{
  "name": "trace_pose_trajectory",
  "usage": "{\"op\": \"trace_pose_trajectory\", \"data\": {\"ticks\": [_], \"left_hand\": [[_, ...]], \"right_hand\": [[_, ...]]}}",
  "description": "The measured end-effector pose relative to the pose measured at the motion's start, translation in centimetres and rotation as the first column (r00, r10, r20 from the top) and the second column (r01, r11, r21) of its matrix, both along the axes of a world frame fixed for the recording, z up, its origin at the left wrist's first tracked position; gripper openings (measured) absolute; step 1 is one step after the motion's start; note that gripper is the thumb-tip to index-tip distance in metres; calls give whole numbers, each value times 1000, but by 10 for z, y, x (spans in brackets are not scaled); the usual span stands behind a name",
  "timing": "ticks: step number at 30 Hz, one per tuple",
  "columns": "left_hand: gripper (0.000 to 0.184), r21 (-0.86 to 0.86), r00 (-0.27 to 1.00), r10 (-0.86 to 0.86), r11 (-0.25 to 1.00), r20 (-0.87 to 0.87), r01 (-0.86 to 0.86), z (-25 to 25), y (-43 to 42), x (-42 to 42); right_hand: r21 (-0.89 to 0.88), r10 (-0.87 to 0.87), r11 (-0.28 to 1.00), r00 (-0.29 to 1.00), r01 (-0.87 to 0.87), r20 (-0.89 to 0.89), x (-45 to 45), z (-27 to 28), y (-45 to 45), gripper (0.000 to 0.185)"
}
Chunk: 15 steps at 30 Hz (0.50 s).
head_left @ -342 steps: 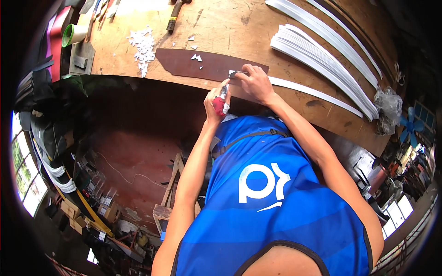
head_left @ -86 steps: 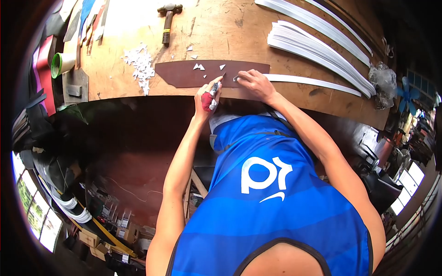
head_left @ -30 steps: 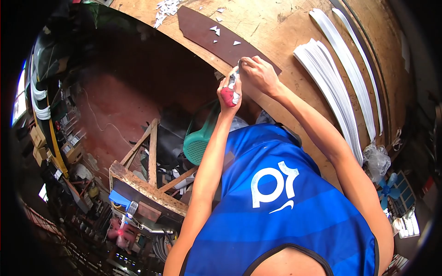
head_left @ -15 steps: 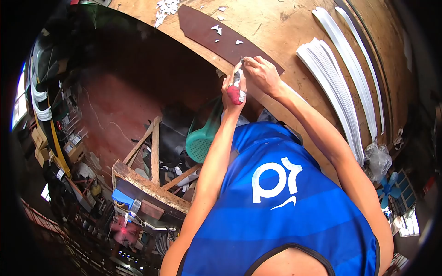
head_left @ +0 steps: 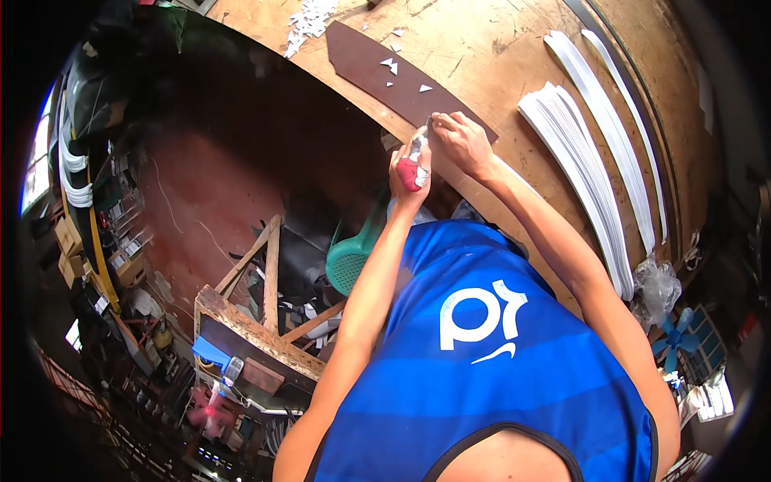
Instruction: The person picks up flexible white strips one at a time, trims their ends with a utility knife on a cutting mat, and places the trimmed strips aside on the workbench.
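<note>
My left hand, wrapped with red and white-grey material around thumb and palm, is closed at the table's near edge. Close against it, my right hand is closed in a pinch. A small dark tip shows between the fingertips of both hands; what each holds is too small to make out. A narrow white strip shows beside my right forearm, its end hidden by the hand. Just beyond my hands lies a dark brown board with several small white triangular offcuts on it.
A stack of white strips and further loose strips lie to the right on the wooden table. White scraps are heaped at the far left edge. Left of me stand a green plastic stool and a wooden frame.
The view has shifted slightly, so the table and board sit a little lower. My hands stay close together at the same table edge, with only slight finger movement.
</note>
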<state>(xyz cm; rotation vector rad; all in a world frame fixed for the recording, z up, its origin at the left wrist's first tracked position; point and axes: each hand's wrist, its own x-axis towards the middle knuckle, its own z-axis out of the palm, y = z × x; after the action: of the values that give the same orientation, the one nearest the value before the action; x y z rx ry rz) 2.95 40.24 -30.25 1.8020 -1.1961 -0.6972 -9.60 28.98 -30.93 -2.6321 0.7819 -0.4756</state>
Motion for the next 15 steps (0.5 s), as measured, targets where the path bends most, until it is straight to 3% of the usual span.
{"op": "trace_pose_trajectory", "data": {"ticks": [2,4,6,7,8,10,12,13,14,15], "left_hand": [[29,-76,999,19,997,47,-15,-2,0,4],[29,78,989,101,993,-105,-93,3,1,8],[27,-54,969,62,996,-241,-77,7,0,24],[26,-5,940,53,998,-336,-58,11,-1,31],[25,41,903,46,999,-427,-31,14,-3,39],[24,-41,896,-30,999,-444,13,13,-8,56],[26,-23,862,-167,984,-479,178,16,-9,74],[25,68,805,-136,975,-578,213,22,-8,79],[25,61,798,-150,972,-584,228,23,-8,85],[24,91,826,-256,934,-503,346,22,-8,92]], "right_hand": [[16,-28,999,1000,28,-11,1,1,1,19],[11,-40,999,999,40,24,2,3,0,19],[19,-55,998,997,54,48,1,4,3,19],[20,-73,997,997,72,37,1,5,4,18],[20,-93,996,995,92,28,3,5,5,17],[11,-131,991,991,131,18,6,13,9,17],[-2,-173,985,985,173,2,8,18,10,17],[18,-184,983,983,184,-17,8,18,11,18],[38,-196,980,980,197,-35,8,19,11,18],[32,-213,976,976,214,-41,9,20,11,18]]}}
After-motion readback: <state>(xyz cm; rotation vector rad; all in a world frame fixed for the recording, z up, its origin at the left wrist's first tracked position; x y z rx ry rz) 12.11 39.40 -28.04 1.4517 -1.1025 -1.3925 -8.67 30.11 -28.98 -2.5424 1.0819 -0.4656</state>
